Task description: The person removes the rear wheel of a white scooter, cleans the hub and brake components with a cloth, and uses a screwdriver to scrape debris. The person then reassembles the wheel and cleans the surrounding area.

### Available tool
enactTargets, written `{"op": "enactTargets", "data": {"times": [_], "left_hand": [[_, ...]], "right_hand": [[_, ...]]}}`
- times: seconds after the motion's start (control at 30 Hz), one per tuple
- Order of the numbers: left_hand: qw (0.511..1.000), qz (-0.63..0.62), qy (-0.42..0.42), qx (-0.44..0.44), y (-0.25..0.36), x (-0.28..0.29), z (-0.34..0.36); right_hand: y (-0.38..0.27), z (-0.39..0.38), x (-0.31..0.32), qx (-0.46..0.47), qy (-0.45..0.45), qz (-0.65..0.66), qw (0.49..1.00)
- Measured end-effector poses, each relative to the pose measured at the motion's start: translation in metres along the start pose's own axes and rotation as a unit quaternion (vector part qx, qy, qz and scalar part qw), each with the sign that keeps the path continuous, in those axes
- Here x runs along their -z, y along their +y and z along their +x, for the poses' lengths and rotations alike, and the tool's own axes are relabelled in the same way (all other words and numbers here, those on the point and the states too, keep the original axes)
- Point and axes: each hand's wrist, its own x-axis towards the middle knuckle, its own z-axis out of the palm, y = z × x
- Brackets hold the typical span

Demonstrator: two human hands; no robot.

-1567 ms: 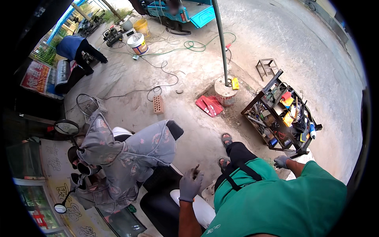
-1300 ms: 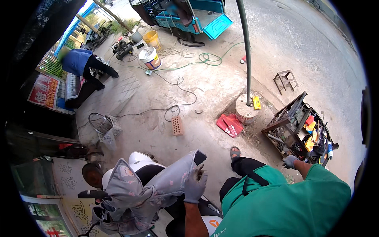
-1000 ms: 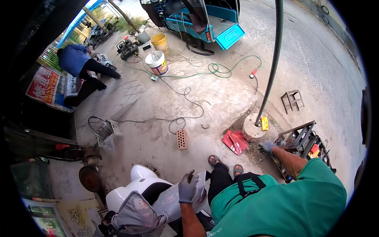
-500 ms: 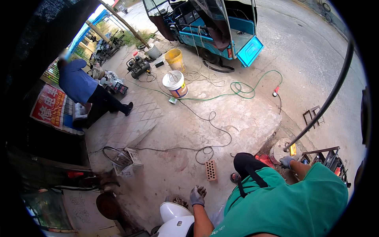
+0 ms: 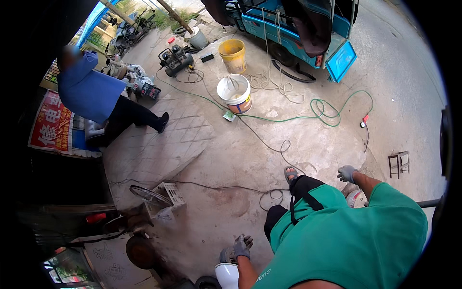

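Note:
Both my hands wear grey work gloves. My left hand hangs low near the lower edge, empty, its fingers loosely bent and apart. Close beside it are a grey rounded part and a smooth white curved panel, partly cut off by the picture's edge. My right hand is held out over the concrete on the right with nothing visible in it, its fingers loosely bent. Nearest to it is a pale round block, partly hidden by my green shirt. My sandalled foot is stepped forward.
A dark cable and green hose cross the concrete. Ahead stand a white bucket, yellow bucket, air compressor and blue cargo tricycle. A person in blue stands left, near a white crate. A metal stand is right.
My right hand has left its spot by the round block and swung forward. One foot has stepped ahead. The view has turned left, and the holed brick no longer shows.

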Motion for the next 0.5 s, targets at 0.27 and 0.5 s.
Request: {"op": "enactTargets", "data": {"times": [0.27,0.5], "left_hand": [[0.992,0.000,0.008,0.126,0.055,-0.020,0.029],[0.957,0.248,-0.118,-0.097,0.199,-0.021,0.118]], "right_hand": [[-0.351,0.059,-0.058,0.178,-0.005,0.055,0.982],[-0.359,0.117,-0.112,0.030,0.027,-0.009,0.999]]}}
